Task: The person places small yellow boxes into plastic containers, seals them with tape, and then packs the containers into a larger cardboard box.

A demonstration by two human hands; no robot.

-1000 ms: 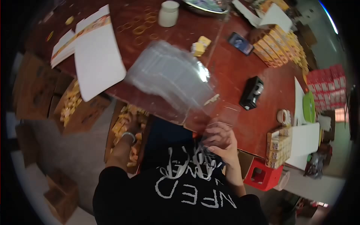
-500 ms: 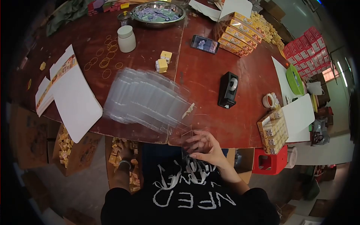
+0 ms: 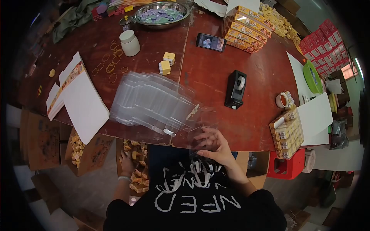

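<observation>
My right hand is at the table's front edge, its fingers and thumb closed on a clear plastic box. Beside it, a fanned stack of clear plastic boxes lies flat on the table. Down to the left, my left hand reaches into a cardboard box of small yellow boxes. Its fingers are extended among them, and I see nothing held in it. Two piles of yellow boxes stand on the table behind the plastic stack.
A black tape dispenser and a phone lie on the red table. White cards, rubber bands and a white jar are on the left. A filled display carton overhangs the right edge, above a red stool.
My left hand has shifted slightly within the box of yellow boxes. My right hand keeps hold of the clear plastic box, nearly in place. The camera view has turned a little.
</observation>
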